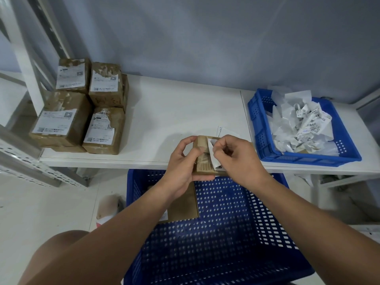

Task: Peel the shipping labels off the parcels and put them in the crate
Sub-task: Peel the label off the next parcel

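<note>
My left hand (183,161) grips a small brown parcel (202,163) at the front edge of the white shelf (185,103). My right hand (236,157) pinches the white shipping label (212,156), which is partly lifted off the parcel's top. A small blue crate (263,138) at the right holds several crumpled peeled labels (304,124). A large blue crate (226,233) stands on the floor below my hands, with one brown parcel (185,204) lying in it. Several taped brown parcels with labels (82,112) are stacked at the shelf's left.
A white metal shelf upright (26,64) rises at the far left beside the parcel stack. A perforated metal rail (30,163) runs below it. A loose white slip (224,130) lies on the shelf behind my hands. My knee (53,254) shows at the bottom left.
</note>
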